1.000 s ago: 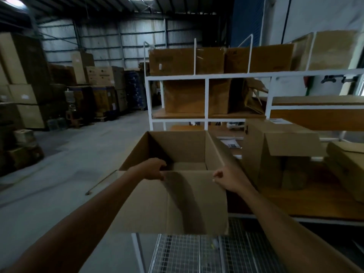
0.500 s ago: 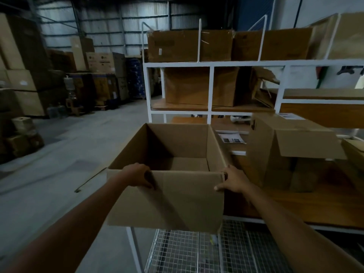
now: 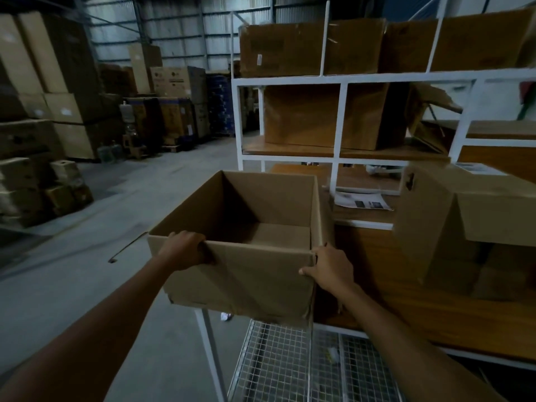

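Carton (image 3: 255, 282) held in 2 hands
My left hand (image 3: 185, 250) and right hand (image 3: 330, 268) clasp its near rim; shelf (image 3: 420, 309) lies just right.

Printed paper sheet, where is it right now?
Head view, right of centre: the printed paper sheet lies on a wooden shelf, between the open box and the flapped box further right.

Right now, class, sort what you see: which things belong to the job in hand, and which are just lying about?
In the job: open cardboard box; left hand and right hand, gripping its near rim.
Lying about: second box beside it; printed sheet; stored boxes behind; wire mesh shelf below.
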{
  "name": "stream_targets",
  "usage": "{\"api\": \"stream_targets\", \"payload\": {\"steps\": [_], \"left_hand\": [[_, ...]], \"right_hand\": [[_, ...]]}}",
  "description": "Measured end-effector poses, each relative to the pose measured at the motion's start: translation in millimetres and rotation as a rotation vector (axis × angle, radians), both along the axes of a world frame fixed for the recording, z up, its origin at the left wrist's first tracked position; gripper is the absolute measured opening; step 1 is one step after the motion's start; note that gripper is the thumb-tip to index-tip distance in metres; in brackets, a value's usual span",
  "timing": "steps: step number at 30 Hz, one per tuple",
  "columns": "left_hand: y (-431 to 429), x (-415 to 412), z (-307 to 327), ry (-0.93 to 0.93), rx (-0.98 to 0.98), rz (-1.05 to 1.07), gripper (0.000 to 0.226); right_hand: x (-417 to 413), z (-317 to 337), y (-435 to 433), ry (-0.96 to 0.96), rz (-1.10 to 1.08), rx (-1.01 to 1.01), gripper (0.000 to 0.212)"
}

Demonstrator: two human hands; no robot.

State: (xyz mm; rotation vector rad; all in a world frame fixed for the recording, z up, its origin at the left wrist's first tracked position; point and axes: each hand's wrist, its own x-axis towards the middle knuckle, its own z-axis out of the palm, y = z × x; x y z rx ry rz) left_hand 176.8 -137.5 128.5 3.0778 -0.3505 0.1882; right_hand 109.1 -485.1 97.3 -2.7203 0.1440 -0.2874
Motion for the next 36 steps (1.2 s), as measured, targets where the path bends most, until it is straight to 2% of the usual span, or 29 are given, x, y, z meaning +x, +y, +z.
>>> {"api": "stream_targets", "payload": {"steps": [5, 11, 15, 18, 21, 24, 30, 33, 36], "left_hand": [[12, 11, -11, -0.103, 0.021, -0.054, 0.049], [25, 24, -14, -0.127, -0.011, -0.117, 0.045], [28, 24, -20, -0.173, 0.0, -0.154, 0.055], [27, 21, -27, -0.174, 0.024, -0.225, 0.069], [21, 20, -29, -0.154, 0.024, -0.274, 0.081], [1, 13, -27, -0.129, -0.007, -0.312, 0.084], [-72, -45, -34, -0.167, -0.246, -0.482, 0.079], [-119, -92, -39, -0.182, -0.406, -0.559, 0.073], [-165, -139, -43, -0.122, -0.549, -0.625, 0.074]], "right_hand": [[4, -2, 14, -0.019, -0.071, 0.008, 0.052], [-2, -1, 36, -0.018, -0.15, 0.016, 0.055], [-10, -4, 46, 0.0, -0.169, 0.095, 0.054], [-19, -8, 51, -0.022, -0.151, 0.149, 0.065], [-31, -11, 48, -0.008, -0.137, 0.119, 0.083], [-50, -12, 47, -0.028, -0.11, 0.098, 0.087], [-118, -15, 42, -0.144, -0.135, 0.225, 0.082], [-164, -20, 27, -0.203, -0.218, 0.344, 0.077], [-212, -31, 9, -0.288, -0.325, 0.483, 0.071]]}}
